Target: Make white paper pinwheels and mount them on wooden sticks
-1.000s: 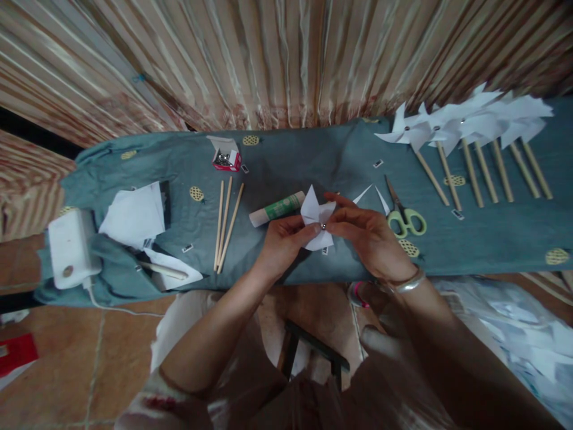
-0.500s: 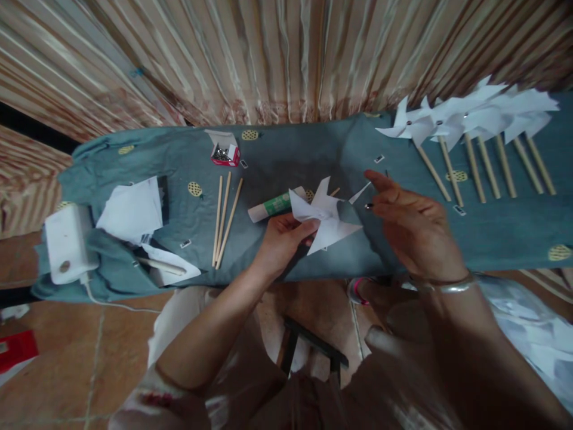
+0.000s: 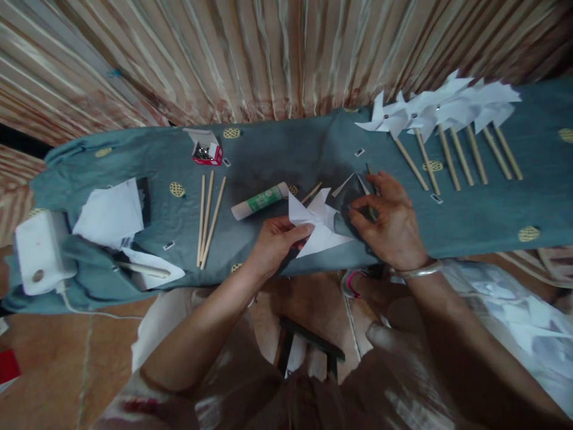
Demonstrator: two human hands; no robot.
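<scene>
Left hand pinching a paper pinwheel, right hand curled nearby, whether pinching anything cannot be told, green-labelled glue stick beyond.

The white, pointed, folded-paper pinwheel is plain, like the white, square paper sheets. The white, cylindrical plastic glue stick bears a green label. The long blue-green cloth cover is patterned with yellow, dark-spotted pineapples and small black-and-white rectangles. The small cardboard box is red and white, its metal pins silvery. The pleated fabric curtain runs in brown, tan and cream stripes, reddish patterning along its lower edge; the round metal bangle is silver
</scene>
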